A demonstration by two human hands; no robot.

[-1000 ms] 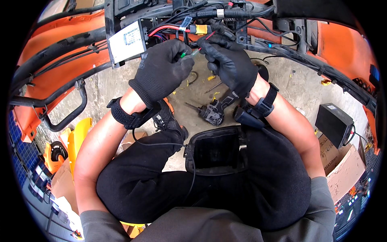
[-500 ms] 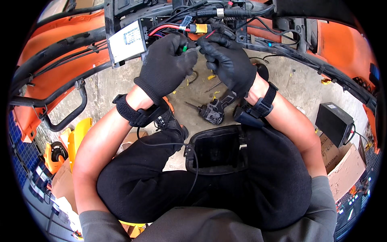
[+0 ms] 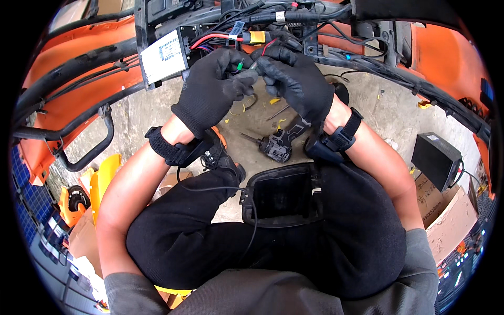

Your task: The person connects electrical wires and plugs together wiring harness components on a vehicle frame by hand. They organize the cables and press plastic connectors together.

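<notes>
In black gloves, both my hands meet at the wiring of a vehicle frame. My left hand is closed in a pinch around a small green wire connector, its other fingers loosely curled. Beside it my right hand pinches a thin red wire, with a small pale connector sleeve at its fingertips, close to the left fingers. Whether the two wire ends touch is hidden by the gloves. Just above lie a yellow and black plug and a thick red cable.
A white-labelled control box hangs on the black tube frame, left of my hands. On the concrete floor lie a cordless driver and yellow scraps. An open black bin stands between my legs. At right, a black box rests on cardboard.
My left hand's fingers have loosened and shifted slightly, and the pale connector sleeve shows more between the hands. The red wire now bends upward from my right fingers.
</notes>
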